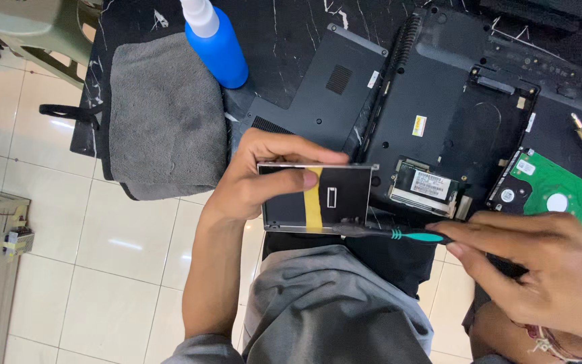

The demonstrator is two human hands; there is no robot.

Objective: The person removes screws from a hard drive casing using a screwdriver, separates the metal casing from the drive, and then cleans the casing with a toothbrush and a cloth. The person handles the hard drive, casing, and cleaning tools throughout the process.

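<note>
My left hand [264, 176] grips a flat black drive caddy [335, 197] with a metal frame and a yellow tape strip, holding it on edge above my lap. My right hand [540, 269] holds a small screwdriver with a teal and black handle [409, 235]. Its tip rests at the caddy's lower right edge. Beyond the caddy lies an opened black laptop base [432, 101], underside up, with a memory module [429, 183] exposed.
A bare hard drive with a green circuit board [554, 192] lies right of the laptop. A removed black cover panel [331, 87], a blue spray bottle [218, 47] and a grey cloth [166, 114] sit on the dark marble table. White tiled floor spreads at the left.
</note>
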